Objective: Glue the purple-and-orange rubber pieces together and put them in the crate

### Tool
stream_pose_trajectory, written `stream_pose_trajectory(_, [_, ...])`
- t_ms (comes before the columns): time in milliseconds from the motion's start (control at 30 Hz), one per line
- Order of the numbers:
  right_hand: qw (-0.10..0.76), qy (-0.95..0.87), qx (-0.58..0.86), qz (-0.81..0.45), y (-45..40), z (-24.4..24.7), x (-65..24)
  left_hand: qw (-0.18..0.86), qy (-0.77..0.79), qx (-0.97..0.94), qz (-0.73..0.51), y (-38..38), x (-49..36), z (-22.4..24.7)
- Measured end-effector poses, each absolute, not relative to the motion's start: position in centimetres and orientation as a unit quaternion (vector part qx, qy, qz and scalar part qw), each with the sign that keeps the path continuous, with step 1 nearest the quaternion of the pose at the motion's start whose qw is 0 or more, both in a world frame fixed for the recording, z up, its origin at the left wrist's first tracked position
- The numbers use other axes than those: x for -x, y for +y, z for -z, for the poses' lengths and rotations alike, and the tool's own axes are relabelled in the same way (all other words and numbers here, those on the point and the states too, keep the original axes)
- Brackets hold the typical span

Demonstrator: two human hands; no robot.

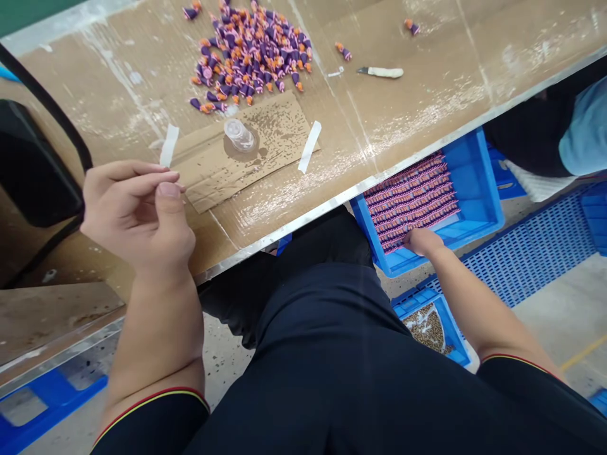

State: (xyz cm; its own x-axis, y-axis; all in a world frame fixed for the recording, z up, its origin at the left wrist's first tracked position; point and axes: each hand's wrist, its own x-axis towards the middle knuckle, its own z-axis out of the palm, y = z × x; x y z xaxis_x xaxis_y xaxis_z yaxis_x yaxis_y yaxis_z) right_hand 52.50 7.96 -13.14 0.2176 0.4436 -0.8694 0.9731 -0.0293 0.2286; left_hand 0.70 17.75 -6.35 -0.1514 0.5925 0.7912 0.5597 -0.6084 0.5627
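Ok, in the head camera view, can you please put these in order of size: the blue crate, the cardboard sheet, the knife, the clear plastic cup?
1. Blue crate and cardboard sheet: they look alike, and nearness to the camera makes it unsure, so I do not rank them.
2. Knife
3. Clear plastic cup

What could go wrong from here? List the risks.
The right hand rests on the packed pink-and-purple rows in the blue crate, so it might knock them out of line. The clear plastic cup stands on stained cardboard near the left hand and could tip. The white-handled knife lies near the loose pieces and could nick a reaching hand.
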Motion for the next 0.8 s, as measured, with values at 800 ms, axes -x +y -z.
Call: stream_pose_trajectory(800, [0.435, 0.522, -0.673, 0.293, 7.9, 14.3, -52.2, 0.030, 0.469, -0.664, -0.581, 17.3, -0.6, 6.2])
